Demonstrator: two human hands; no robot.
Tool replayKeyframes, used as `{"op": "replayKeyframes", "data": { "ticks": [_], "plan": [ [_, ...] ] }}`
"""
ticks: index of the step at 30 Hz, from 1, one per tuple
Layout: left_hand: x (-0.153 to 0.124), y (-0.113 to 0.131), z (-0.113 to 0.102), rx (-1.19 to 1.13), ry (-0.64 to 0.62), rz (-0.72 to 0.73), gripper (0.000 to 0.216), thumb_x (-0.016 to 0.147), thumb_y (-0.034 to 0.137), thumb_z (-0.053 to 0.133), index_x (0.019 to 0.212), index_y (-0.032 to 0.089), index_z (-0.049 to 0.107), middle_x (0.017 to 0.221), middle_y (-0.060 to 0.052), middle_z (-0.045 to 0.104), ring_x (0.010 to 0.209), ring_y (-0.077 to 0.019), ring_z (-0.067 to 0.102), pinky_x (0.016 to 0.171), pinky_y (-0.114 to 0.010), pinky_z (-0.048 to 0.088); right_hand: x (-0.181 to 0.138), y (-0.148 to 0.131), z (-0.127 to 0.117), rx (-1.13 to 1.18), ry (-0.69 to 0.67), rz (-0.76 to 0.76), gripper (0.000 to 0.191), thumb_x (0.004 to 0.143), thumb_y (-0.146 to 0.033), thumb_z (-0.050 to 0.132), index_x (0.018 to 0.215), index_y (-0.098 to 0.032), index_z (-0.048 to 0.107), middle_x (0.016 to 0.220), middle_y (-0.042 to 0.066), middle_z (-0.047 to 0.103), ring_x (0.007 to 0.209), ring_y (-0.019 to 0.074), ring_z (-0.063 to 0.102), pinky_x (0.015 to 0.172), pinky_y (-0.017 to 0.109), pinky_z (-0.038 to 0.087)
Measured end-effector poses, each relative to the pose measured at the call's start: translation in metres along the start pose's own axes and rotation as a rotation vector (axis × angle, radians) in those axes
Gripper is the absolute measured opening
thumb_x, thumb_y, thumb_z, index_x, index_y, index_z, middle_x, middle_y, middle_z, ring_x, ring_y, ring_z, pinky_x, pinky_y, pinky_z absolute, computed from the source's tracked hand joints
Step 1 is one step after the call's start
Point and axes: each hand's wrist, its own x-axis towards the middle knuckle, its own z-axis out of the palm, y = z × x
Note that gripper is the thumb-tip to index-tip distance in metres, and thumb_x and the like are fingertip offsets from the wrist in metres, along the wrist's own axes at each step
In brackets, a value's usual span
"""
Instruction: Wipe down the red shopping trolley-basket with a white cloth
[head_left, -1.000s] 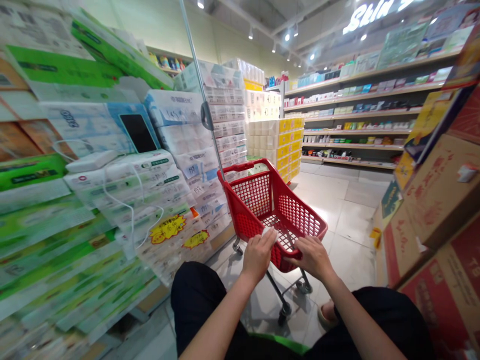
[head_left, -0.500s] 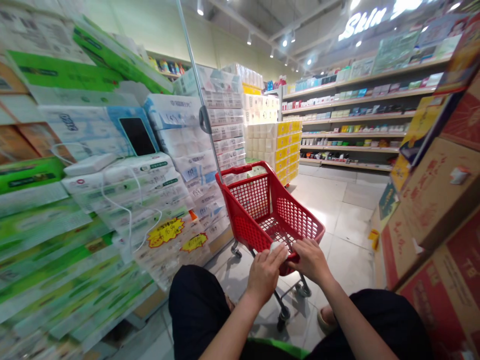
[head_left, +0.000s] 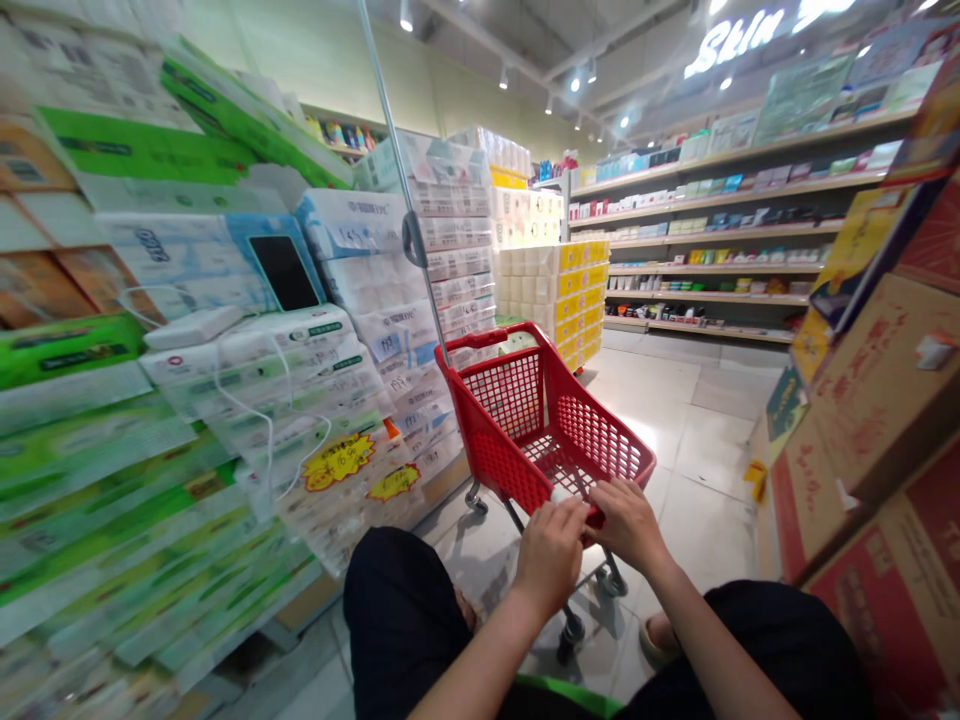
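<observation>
A small red shopping cart (head_left: 525,400) stands on the tiled aisle floor in front of me. My left hand (head_left: 551,550) is closed at the cart's near rim, pressing a small white cloth or wipe (head_left: 561,494) against it. Beside it, my right hand (head_left: 628,522) is closed over the same near rim. Both forearms reach forward over my dark trousers. The cart basket looks empty apart from the white piece at the rim.
Stacked tissue packs (head_left: 225,380) with yellow price tags crowd the left side; a phone (head_left: 285,272) and a white power bank with cable (head_left: 196,326) lie on them. Cardboard boxes (head_left: 877,400) line the right. Shelves (head_left: 712,240) run along the back. A metal pole (head_left: 405,190) rises behind the cart.
My left hand has slid rightward along the cart's near rim with the white piece, ending close beside my right hand. The cart stayed roughly in place.
</observation>
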Motion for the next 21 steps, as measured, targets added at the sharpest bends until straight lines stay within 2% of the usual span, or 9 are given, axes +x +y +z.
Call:
{"op": "replayKeyframes", "data": {
  "ticks": [2, 5, 8, 12, 15, 18, 21],
  "plan": [
    [-0.006, 0.010, 0.001, -0.019, -0.010, 0.035, 0.054, 0.087, 0.014, 0.048, 0.140, 0.024, 0.046, 0.141, -0.005, 0.051, 0.113, -0.0235, 0.053, 0.100, -0.040, 0.045, -0.001, 0.000, 0.000, 0.001, -0.008, 0.007, 0.023, 0.081, -0.037, 0.067, 0.073, -0.022, 0.052, 0.076, 0.001, 0.061, 0.078, 0.0185, 0.050, 0.080, 0.032, 0.032],
    [-0.002, -0.001, -0.004, -0.015, -0.033, 0.074, 0.055, 0.087, 0.012, 0.049, 0.139, 0.028, 0.046, 0.140, -0.001, 0.054, 0.110, -0.0208, 0.054, 0.096, -0.038, 0.046, 0.000, 0.001, 0.000, -0.006, -0.021, 0.011, 0.025, 0.079, -0.041, 0.068, 0.074, -0.022, 0.053, 0.077, 0.001, 0.061, 0.079, 0.0190, 0.051, 0.081, 0.033, 0.032],
    [0.014, -0.033, -0.013, 0.039, -0.018, 0.041, 0.054, 0.086, 0.010, 0.050, 0.136, 0.032, 0.048, 0.139, 0.003, 0.055, 0.106, -0.0192, 0.055, 0.091, -0.036, 0.047, 0.002, 0.000, 0.001, -0.019, -0.015, 0.011, 0.028, 0.081, -0.046, 0.066, 0.074, -0.022, 0.053, 0.078, 0.002, 0.061, 0.079, 0.0190, 0.050, 0.081, 0.033, 0.032],
    [0.040, -0.082, -0.023, 0.114, 0.035, -0.109, 0.049, 0.091, 0.011, 0.047, 0.135, 0.033, 0.048, 0.143, 0.002, 0.052, 0.106, -0.0192, 0.055, 0.090, -0.037, 0.048, 0.004, 0.000, 0.002, -0.018, -0.006, 0.010, 0.035, 0.082, -0.053, 0.065, 0.072, -0.022, 0.052, 0.076, 0.002, 0.061, 0.078, 0.0186, 0.049, 0.079, 0.033, 0.031],
    [0.053, -0.102, -0.024, 0.156, 0.035, -0.187, 0.043, 0.094, 0.014, 0.044, 0.132, 0.033, 0.050, 0.146, 0.000, 0.047, 0.108, -0.0205, 0.055, 0.089, -0.039, 0.049, 0.004, 0.000, 0.001, -0.007, -0.011, 0.017, 0.040, 0.081, -0.059, 0.065, 0.072, -0.022, 0.053, 0.076, 0.002, 0.060, 0.077, 0.0184, 0.049, 0.078, 0.032, 0.031],
    [0.054, -0.104, -0.018, 0.148, 0.059, -0.229, 0.040, 0.094, 0.014, 0.043, 0.129, 0.029, 0.053, 0.149, -0.003, 0.042, 0.112, -0.0217, 0.054, 0.093, -0.041, 0.049, 0.002, -0.001, 0.000, -0.007, -0.011, 0.024, 0.041, 0.081, -0.060, 0.064, 0.072, -0.022, 0.053, 0.077, 0.002, 0.061, 0.077, 0.0184, 0.050, 0.078, 0.032, 0.032],
    [0.048, -0.092, -0.009, 0.093, 0.114, -0.218, 0.042, 0.093, 0.010, 0.041, 0.130, 0.027, 0.051, 0.146, -0.004, 0.043, 0.121, -0.0213, 0.051, 0.102, -0.041, 0.046, 0.000, -0.001, -0.002, -0.011, -0.001, 0.019, 0.040, 0.080, -0.059, 0.064, 0.072, -0.022, 0.053, 0.077, 0.002, 0.061, 0.077, 0.0184, 0.050, 0.078, 0.032, 0.032]
  ]
}}
